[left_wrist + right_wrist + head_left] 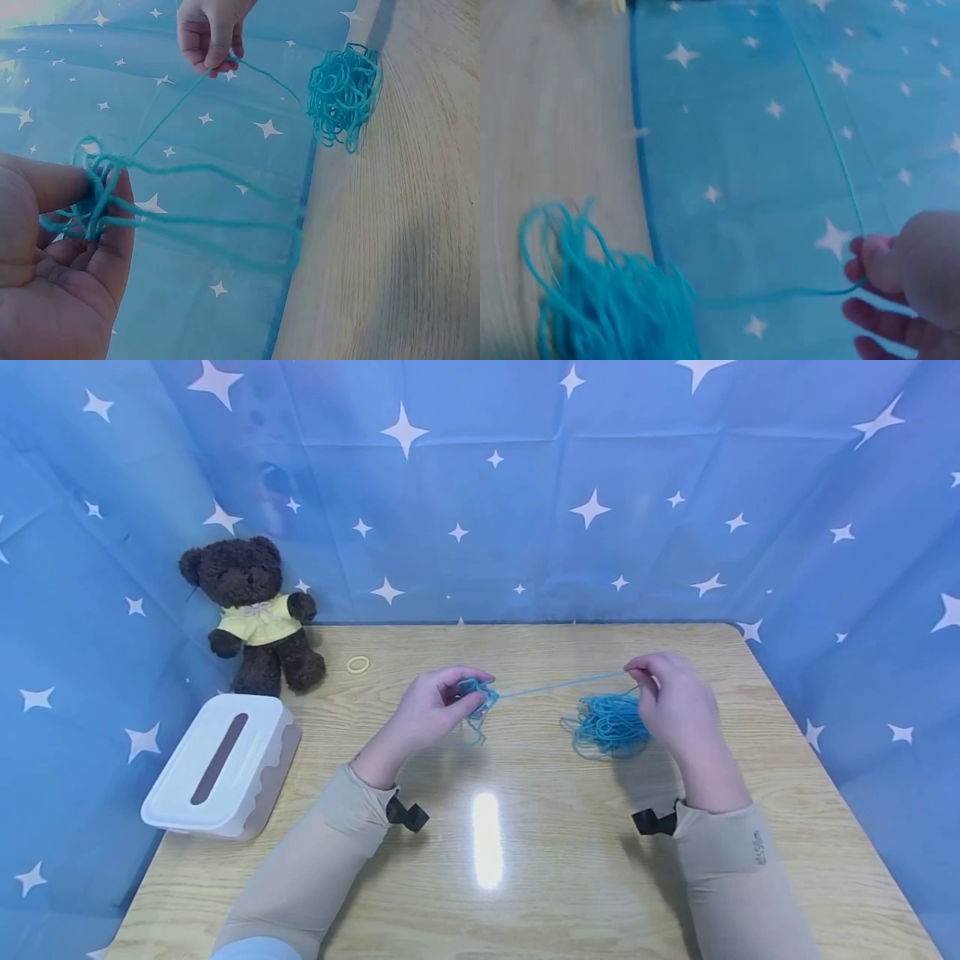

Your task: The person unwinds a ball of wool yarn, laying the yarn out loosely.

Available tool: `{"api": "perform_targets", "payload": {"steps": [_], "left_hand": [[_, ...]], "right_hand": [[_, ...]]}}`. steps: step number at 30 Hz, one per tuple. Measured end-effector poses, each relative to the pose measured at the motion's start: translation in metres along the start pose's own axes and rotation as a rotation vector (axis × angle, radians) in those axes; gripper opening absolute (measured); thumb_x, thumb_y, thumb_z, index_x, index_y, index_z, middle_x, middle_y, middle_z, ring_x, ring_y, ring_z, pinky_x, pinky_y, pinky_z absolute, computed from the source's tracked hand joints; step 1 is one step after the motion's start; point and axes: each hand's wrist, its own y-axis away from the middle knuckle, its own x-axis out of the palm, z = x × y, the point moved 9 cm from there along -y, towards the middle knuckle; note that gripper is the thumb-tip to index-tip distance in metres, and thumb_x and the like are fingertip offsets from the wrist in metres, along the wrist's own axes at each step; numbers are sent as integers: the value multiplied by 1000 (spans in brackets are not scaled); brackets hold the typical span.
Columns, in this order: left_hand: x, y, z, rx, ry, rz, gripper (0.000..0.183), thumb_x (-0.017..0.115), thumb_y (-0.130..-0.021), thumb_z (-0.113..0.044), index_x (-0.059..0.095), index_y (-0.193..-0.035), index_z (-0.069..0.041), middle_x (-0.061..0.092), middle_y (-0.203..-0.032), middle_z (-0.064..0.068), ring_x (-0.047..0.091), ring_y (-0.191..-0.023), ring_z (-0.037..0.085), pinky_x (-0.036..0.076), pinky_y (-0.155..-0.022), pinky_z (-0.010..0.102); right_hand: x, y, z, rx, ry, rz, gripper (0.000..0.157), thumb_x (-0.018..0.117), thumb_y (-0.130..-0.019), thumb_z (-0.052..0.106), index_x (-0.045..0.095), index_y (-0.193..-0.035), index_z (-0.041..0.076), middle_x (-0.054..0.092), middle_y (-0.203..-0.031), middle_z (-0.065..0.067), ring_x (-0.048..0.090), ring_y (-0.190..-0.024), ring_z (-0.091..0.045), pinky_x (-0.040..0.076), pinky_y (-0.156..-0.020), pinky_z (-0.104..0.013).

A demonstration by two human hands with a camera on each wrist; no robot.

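My left hand pinches a small tangled bunch of teal yarn between thumb and fingers; loose loops dangle from it in the left wrist view. From that bunch a single strand runs taut to my right hand, whose thumb and fingertips pinch it. Past the right fingertips the strand carries on down to a larger heap of teal yarn, loosely looped on the table just left of that hand. In the right wrist view the heap is at lower left, beside the pinching hand.
At the table's left stands a white lidded box with a long slot. Behind it a dark brown teddy bear in a yellow shirt sits against the blue star curtain. A small yellow ring lies on the wooden table.
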Motion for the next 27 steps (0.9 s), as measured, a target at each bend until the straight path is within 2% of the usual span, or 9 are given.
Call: {"api": "perform_targets", "payload": {"steps": [4, 8, 13, 20, 24, 27], "left_hand": [[-1, 0, 0, -2, -3, -13, 23, 74, -105, -13, 78, -127, -8, 82, -116, 13, 77, -95, 15, 64, -82, 26], [-1, 0, -2, 22, 7, -10, 17, 74, -105, -11, 79, -121, -8, 81, -113, 13, 76, -93, 15, 64, -81, 26], [-4, 2, -4, 52, 28, -25, 16, 73, -104, -7, 78, -120, -6, 80, -112, 15, 73, -91, 15, 62, -79, 25], [-8, 1, -1, 44, 60, -65, 17, 73, -104, -6, 77, -121, -4, 80, -120, 16, 74, -96, 15, 63, -85, 24], [-9, 0, 0, 48, 66, -73, 17, 74, -104, -6, 77, -120, -5, 80, -121, 16, 75, -95, 14, 63, -85, 24], [-7, -1, -1, 65, 77, -60, 19, 74, -103, -4, 77, -121, -3, 80, -119, 17, 75, -96, 12, 64, -85, 24]], "right_hand": [[-8, 0, -27, 83, 26, 54, 23, 60, -113, 13, 75, -124, 0, 74, -126, -28, 67, -118, -51, 53, -97, -71], [-10, 2, -54, 154, 49, 117, 24, 58, -114, 15, 74, -125, 1, 73, -127, -27, 67, -113, -50, 52, -94, -70], [-2, 6, -87, 231, 63, 231, 26, 55, -115, 17, 73, -128, 3, 73, -127, -28, 65, -111, -48, 51, -92, -68], [12, 15, -128, 317, 83, 360, 28, 54, -115, 19, 72, -129, 3, 73, -130, -30, 65, -119, -54, 50, -98, -72], [23, 19, -139, 355, 78, 441, 32, 55, -116, 24, 72, -134, 3, 72, -134, -30, 64, -125, -54, 49, -102, -73], [29, 18, -130, 359, 79, 481, 35, 54, -117, 27, 69, -141, 5, 68, -142, -30, 61, -131, -56, 48, -106, -74]]}}
